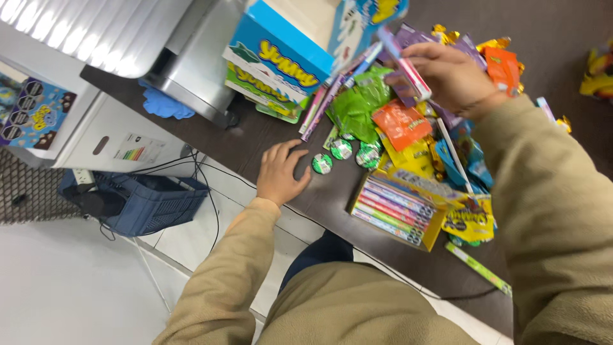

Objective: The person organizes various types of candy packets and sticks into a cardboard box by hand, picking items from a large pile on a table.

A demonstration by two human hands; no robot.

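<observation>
Head view: the right hand (450, 76) is raised above the far side of the dark bench (255, 144), at about one o'clock from the picture's middle. Its grip is clamped on a thin pink-and-white stick pack (403, 61), pinched between thumb and fingers near the pack's middle, with both ends sticking out free. The pack hangs over a heap of bright sweet wrappers (399, 121) in green, orange, yellow and purple.

The left hand (281, 172) lies at about nine o'clock of that heap, palm down on the bench, fingers loosely spread and closed on nothing. Just beside its fingertips, at three o'clock, sit three small round green-foiled sweets (341, 153) in a short row.

At five o'clock of the heap stands an open yellow display box (399, 207) filled with flat striped packs laid side by side. At eleven o'clock a blue carton (278, 61) leans against a grey machine (191, 70).

By its look the stick pack is light and fairly stiff along its length, with a glossy skin that could slip under a loose pinch. I judge a hold across the flat faces near the middle to be steadiest; squeezing hard on the thin edges might crease it. It seems in no way fragile.
</observation>
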